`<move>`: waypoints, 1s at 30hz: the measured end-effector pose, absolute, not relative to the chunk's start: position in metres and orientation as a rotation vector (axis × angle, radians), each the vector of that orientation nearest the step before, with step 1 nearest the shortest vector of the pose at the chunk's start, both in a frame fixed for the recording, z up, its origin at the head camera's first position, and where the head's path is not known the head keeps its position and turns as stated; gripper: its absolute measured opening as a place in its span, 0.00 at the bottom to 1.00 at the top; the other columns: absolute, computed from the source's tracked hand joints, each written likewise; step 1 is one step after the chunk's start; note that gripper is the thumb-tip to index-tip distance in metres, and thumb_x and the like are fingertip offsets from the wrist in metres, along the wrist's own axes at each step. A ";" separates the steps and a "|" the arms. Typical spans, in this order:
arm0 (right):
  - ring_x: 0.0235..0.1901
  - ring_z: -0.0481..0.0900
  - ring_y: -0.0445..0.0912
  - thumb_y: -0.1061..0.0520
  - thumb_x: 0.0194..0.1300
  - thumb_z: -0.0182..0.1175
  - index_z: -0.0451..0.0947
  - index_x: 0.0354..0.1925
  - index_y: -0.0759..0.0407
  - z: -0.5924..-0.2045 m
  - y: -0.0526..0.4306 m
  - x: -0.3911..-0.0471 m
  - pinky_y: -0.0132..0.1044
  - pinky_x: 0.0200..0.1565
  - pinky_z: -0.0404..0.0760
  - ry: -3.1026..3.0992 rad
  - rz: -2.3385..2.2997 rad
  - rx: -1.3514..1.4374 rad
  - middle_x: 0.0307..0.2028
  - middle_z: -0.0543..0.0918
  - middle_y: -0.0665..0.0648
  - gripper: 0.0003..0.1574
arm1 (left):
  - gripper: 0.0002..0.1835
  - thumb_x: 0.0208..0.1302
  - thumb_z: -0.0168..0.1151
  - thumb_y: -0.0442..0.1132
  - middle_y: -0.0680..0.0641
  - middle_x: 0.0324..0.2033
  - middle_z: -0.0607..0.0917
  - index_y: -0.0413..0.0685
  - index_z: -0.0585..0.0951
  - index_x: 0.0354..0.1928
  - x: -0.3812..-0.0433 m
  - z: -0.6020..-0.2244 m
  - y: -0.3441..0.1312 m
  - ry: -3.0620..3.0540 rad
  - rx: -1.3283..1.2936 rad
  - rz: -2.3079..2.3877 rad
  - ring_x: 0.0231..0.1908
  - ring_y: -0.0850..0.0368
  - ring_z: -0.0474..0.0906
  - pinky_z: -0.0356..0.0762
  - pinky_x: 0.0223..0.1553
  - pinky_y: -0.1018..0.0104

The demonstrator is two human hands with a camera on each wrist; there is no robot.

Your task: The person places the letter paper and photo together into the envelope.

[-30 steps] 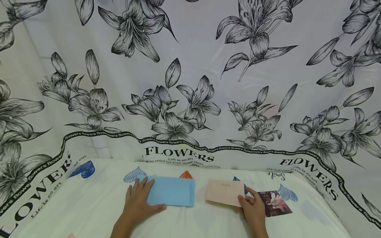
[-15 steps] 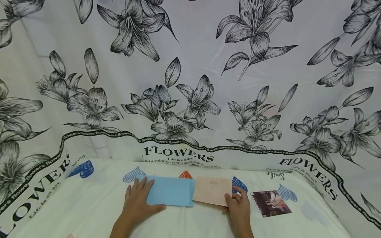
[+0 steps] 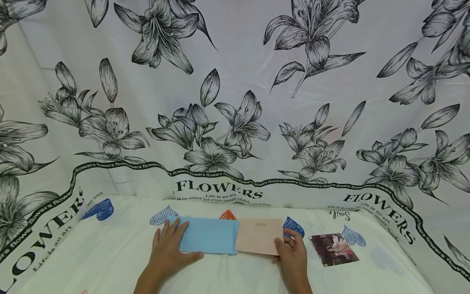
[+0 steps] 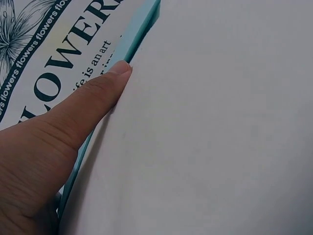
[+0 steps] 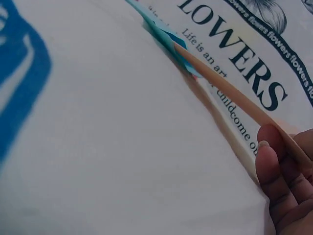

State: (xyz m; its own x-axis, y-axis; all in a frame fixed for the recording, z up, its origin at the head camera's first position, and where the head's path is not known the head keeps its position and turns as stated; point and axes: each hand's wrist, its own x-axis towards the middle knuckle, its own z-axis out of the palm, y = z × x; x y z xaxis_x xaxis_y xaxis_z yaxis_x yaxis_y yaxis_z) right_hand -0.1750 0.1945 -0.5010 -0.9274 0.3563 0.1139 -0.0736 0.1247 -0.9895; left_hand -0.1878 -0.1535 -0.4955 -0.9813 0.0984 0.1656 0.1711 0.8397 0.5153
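A light blue envelope [image 3: 210, 235] lies lengthwise on the bedding in the head view. My left hand [image 3: 169, 250] rests spread over its left end, the thumb along the lower edge. At its right end, a plain peach card [image 3: 255, 237] meets the envelope. My right hand [image 3: 293, 252] pinches that card by its right end, thumb on top. From the right wrist, the card [image 5: 227, 93] is seen edge-on, its far tip inside the parted mouth of the envelope [image 5: 164, 36]. How deep it sits cannot be told.
A dark photo print [image 3: 334, 249] with a pink figure lies right of my right hand. The white bedding [image 3: 110, 253] carries printed hearts. Behind it hangs a white curtain [image 3: 242, 53] with black lily drawings. A small pink patch shows at the lower left edge.
My right hand has brought the card leftward, from a gap beside the envelope to its right end, and levelled it slightly. My left hand stays on the envelope. More of the photo shows.
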 end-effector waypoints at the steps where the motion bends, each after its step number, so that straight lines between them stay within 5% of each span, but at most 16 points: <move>1: 0.25 0.85 0.47 0.69 0.69 0.63 0.69 0.63 0.66 -0.501 0.194 -0.175 0.40 0.23 0.85 -2.090 1.870 -0.268 0.42 0.84 0.66 0.26 | 0.62 0.44 0.72 0.77 0.29 0.74 0.62 0.41 0.70 0.73 -0.188 -0.495 -0.153 -2.886 -0.215 -0.830 0.75 0.22 0.44 0.35 0.71 0.27; 9: 0.35 0.87 0.47 0.63 0.69 0.66 0.70 0.63 0.64 -0.499 0.191 -0.173 0.39 0.29 0.87 -2.176 1.858 -0.185 0.43 0.83 0.63 0.27 | 0.62 0.44 0.72 0.77 0.29 0.74 0.62 0.41 0.70 0.73 -0.188 -0.496 -0.154 -2.875 -0.219 -0.827 0.74 0.22 0.44 0.35 0.71 0.27; 21: 0.36 0.81 0.41 0.68 0.69 0.60 0.80 0.55 0.66 -0.504 0.191 -0.179 0.27 0.35 0.80 -2.230 1.633 -0.260 0.44 0.85 0.61 0.17 | 0.62 0.44 0.72 0.77 0.29 0.74 0.63 0.41 0.70 0.73 -0.188 -0.496 -0.155 -2.882 -0.211 -0.836 0.74 0.22 0.45 0.35 0.71 0.26; 30: 0.24 0.74 0.40 0.75 0.61 0.55 0.79 0.54 0.66 -0.503 0.190 -0.180 0.27 0.26 0.73 -2.191 1.679 -0.295 0.51 0.82 0.64 0.23 | 0.61 0.44 0.72 0.76 0.29 0.74 0.63 0.41 0.70 0.73 -0.188 -0.496 -0.155 -2.879 -0.219 -0.832 0.74 0.22 0.45 0.35 0.71 0.27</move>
State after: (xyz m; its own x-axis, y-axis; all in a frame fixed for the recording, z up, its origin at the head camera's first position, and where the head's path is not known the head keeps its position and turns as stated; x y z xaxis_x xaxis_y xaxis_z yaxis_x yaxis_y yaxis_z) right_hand -0.1805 0.1901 -0.5026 -0.9122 0.3781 0.1578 -0.0540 0.2708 -0.9611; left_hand -0.1882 -0.1547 -0.4957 -0.9801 0.1009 0.1710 0.1766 0.8370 0.5180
